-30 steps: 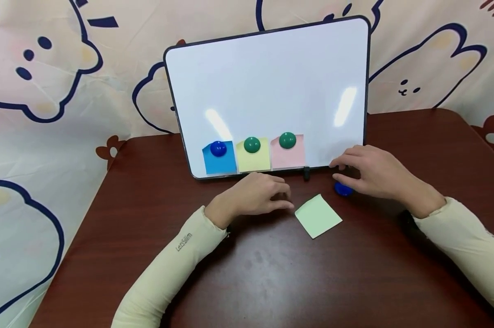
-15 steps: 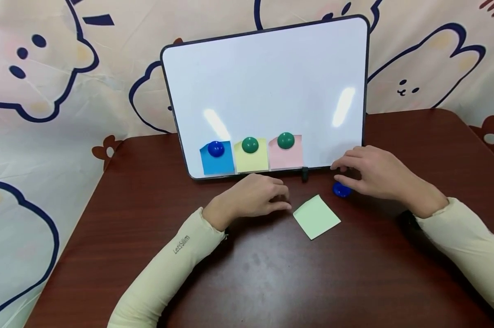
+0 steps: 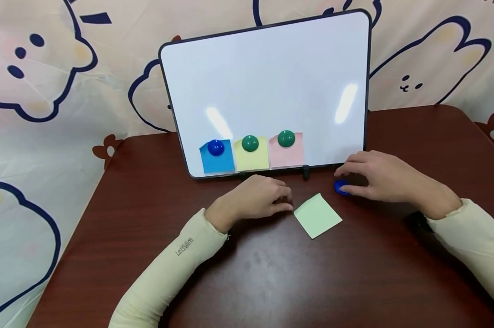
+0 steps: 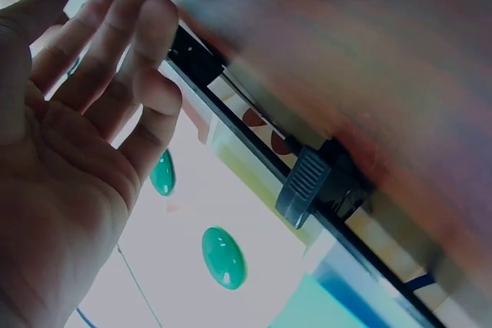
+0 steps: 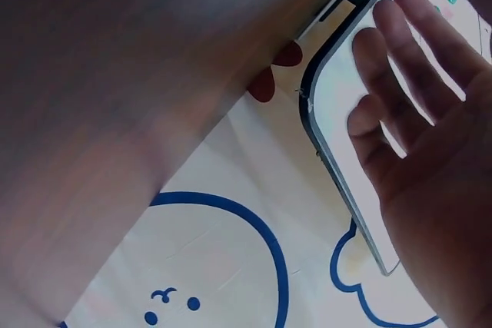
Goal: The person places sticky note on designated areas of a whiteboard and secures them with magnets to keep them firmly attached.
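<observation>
My right hand point(image 3: 379, 177) is over a round blue magnet point(image 3: 340, 187) on the table, its thumb tip overlapping the magnet and its fingers loosely bent on the far side. Whether the thumb touches it I cannot tell. The right wrist view shows the fingers point(image 5: 415, 59) apart, with a blue edge at the top. My left hand point(image 3: 252, 198) is left of a pale green sticky note point(image 3: 317, 216), relaxed and holding nothing. Behind stands a whiteboard point(image 3: 267, 86) bearing a blue note point(image 3: 217, 164), a yellow note point(image 3: 251, 161) and a pink note point(image 3: 287, 157), each under a round magnet.
Black clip-like feet point(image 3: 306, 172) support the whiteboard's lower edge; another foot point(image 4: 319, 182) shows closely in the left wrist view. The dark red-brown table point(image 3: 263, 282) extends around both arms. A patterned cloth point(image 3: 29, 114) hangs behind it.
My right hand has shifted slightly, and its thumb tip now overlaps the blue magnet more. My left hand and the green note have stayed about where they were.
</observation>
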Motion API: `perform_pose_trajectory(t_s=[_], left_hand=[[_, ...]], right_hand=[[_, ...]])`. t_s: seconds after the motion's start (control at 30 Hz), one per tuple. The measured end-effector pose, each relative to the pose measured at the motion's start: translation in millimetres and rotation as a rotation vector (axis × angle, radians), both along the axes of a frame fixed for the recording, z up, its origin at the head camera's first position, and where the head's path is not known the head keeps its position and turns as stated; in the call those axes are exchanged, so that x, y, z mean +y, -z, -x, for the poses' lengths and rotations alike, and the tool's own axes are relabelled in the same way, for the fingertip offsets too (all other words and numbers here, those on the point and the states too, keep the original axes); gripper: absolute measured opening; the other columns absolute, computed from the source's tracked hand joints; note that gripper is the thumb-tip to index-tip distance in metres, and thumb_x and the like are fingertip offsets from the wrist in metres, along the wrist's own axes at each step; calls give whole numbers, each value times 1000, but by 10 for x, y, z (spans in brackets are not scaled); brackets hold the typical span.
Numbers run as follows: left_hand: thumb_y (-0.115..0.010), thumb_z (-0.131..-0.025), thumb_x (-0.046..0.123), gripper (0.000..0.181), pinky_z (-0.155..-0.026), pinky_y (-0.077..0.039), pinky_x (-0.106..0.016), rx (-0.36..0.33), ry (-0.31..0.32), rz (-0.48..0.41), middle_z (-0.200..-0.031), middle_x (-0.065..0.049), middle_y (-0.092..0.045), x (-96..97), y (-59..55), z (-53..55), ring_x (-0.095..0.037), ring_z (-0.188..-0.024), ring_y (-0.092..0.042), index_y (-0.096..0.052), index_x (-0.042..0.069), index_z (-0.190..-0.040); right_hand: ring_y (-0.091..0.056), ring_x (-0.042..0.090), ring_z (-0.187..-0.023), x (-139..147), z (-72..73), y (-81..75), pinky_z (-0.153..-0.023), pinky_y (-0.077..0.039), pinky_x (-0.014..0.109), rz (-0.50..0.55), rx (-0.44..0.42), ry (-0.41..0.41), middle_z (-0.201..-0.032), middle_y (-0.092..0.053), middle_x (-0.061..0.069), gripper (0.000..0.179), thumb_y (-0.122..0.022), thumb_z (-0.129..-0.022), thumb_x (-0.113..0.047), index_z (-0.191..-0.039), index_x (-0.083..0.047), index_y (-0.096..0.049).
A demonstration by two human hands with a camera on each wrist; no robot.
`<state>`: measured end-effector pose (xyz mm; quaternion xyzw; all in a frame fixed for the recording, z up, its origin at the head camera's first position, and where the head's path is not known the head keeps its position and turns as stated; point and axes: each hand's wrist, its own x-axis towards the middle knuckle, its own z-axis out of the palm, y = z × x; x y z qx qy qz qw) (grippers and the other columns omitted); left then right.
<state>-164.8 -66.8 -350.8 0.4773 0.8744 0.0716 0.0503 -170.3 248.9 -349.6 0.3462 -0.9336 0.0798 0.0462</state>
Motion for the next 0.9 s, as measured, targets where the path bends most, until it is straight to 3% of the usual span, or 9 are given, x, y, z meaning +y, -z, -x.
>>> perform_pose_trajectory(t_s=[0.2,0.43,0.67,0.9], left_hand=[[-63,-97,42,22,-72,-54,-25,1,-47,35,-93,11,-72,113,18,-46,-3,-79,-65,-74,23,-101],[-69,-88,54,31,-58,-46,-22,-19,-114,27,-78,14,-67,202,5,-68,-1,-66,-57,-73,23,-89],[-68,-92,43,22,-63,-49,-23,-15,-87,85,-81,12,-68,219,0,-66,-2,-71,-59,-74,23,-98],[-67,-94,35,15,-62,-47,-23,13,-50,89,-83,10,-66,213,-17,-63,-5,-71,-56,-72,21,-95]], right_hand=[[-62,21,-101,67,-15,28,-87,-55,47,-78,-72,-7,-114,-66,2,44,-82,-79,-42,-119,-26,-71],[-62,24,-103,46,-8,32,-88,-55,50,-145,-85,-8,-118,-66,5,51,-80,-80,-47,-124,-24,-68],[-62,28,-111,30,-21,49,-94,-53,53,-172,-138,13,-125,-65,7,52,-77,-84,-46,-128,-21,-66],[-63,22,-103,35,-5,55,-89,-55,49,-154,-131,-14,-117,-65,2,44,-76,-86,-41,-125,-21,-68]])
